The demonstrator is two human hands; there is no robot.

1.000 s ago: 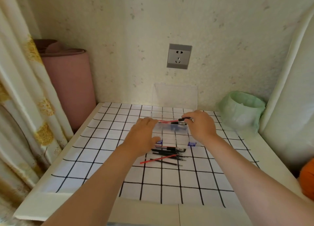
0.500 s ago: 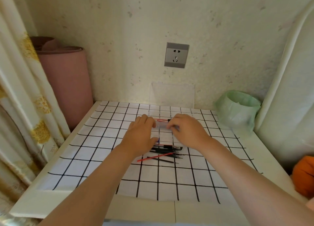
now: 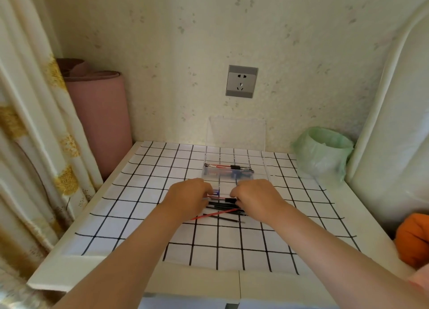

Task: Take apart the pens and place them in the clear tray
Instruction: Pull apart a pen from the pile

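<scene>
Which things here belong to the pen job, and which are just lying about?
Job: left hand, right hand, the pen they hold, pen pile, clear tray.
Lying about: wall socket, pink roll, green bag, curtain.

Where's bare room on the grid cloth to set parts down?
Free: left part of the grid cloth, between pink roll and left hand; right part, between clear tray and green bag; near rows below the pen pile. Crowded: centre, left hand and right hand over the pen pile before the tray.
</scene>
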